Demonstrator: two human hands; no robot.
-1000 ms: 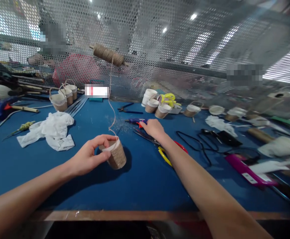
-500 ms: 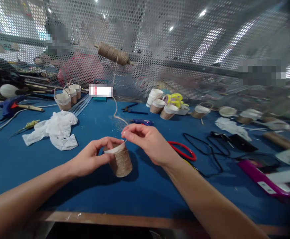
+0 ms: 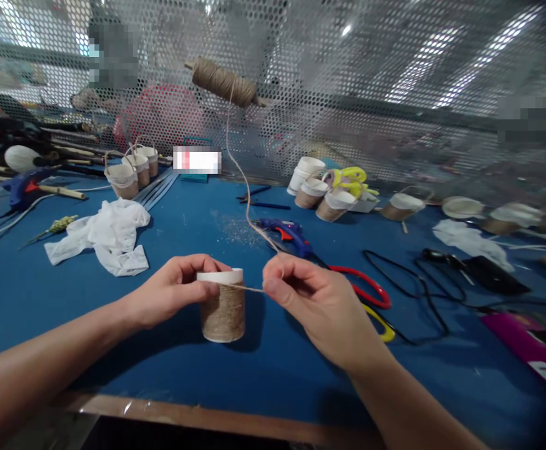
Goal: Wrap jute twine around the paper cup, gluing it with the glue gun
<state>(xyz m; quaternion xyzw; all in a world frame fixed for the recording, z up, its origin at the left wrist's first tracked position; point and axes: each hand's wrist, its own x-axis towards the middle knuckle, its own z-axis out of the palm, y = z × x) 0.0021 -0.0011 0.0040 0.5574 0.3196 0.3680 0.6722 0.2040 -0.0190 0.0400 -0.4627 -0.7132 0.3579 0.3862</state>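
rough fibrous twine [image 3: 253,289], smooth cup rim [image 3: 222,276], matt tabletop [image 3: 277,369], perforated metal screen [image 3: 292,69]

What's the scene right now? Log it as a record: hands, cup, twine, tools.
Left hand: holds the cup near its top
Right hand: pinches the twine, to the cup's right
Cup: brown-wrapped below a white rim, roughly upright; table contact unclear
Twine: straight from cup to right hand, then up to the spool
Glue gun: on the table, beyond right hand
Scissors: red and yellow handles showing, blades not visible
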